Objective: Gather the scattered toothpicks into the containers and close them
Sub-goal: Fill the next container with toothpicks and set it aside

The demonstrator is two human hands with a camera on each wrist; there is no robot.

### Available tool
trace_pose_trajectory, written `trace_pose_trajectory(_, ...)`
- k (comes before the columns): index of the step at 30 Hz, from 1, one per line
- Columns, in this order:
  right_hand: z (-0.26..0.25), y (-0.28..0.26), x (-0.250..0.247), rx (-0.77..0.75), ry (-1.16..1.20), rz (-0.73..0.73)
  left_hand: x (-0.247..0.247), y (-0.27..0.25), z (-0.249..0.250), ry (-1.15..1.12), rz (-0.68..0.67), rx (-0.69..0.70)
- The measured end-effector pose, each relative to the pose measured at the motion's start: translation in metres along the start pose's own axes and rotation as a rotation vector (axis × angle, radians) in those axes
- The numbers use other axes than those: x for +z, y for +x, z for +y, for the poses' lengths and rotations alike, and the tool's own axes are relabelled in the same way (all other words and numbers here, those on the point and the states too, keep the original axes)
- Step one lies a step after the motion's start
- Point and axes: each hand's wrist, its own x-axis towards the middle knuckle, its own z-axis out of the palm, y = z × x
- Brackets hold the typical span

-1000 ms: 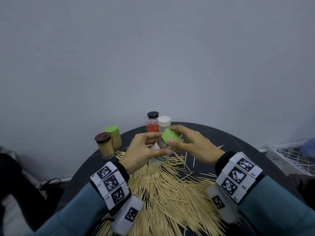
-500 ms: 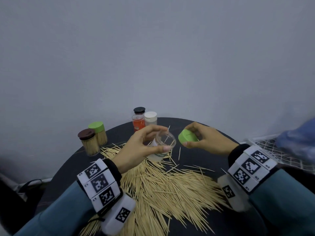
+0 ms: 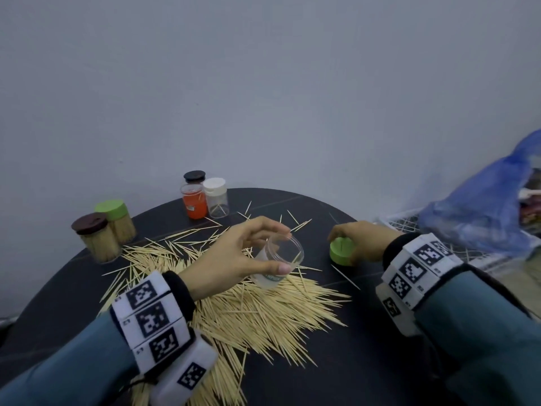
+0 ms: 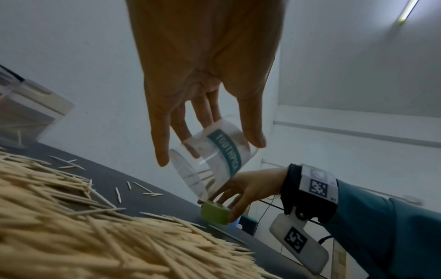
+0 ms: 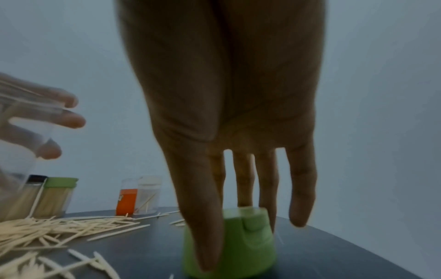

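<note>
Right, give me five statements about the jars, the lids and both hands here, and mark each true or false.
1. The left hand holds the clear jar with its lid off. True.
2. The right hand holds a brown lid. False: it holds the green lid at the table.
3. The clear jar is packed full. False: only a few toothpicks show inside.
4. The brown-lidded jar is full of toothpicks. True.
5. The toothpick pile lies in front of the person. True.

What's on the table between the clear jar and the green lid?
In the head view, mostly bare dark table, with a few loose toothpicks lying between the jar and the lid.
</note>
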Motion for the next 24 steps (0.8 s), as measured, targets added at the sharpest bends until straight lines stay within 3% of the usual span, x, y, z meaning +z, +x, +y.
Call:
trace_pose_trajectory(5,-0.002,0.000,0.002,-0.005,0.004,-0.028,-0.001,-0.001,0.001,0.003,0.021,0.012)
trace_pose_trajectory(10,-0.017,-0.011,-0.008,-0.038,0.089,0.191,-0.006,0.000,-0.002,-0.004,0.045,0.018)
trace_pose_trajectory(16,-0.041,-0.034,-0.009,0.087,-0.176,-0.188,-0.007,0.000,-0.005,-0.001,0.046,0.018)
trace_pose_trajectory(24,-0.054,-0.032,-0.006,0.039,-0.136,-0.266,-0.007,-0.003,0.000,-0.005,0.068,0.061)
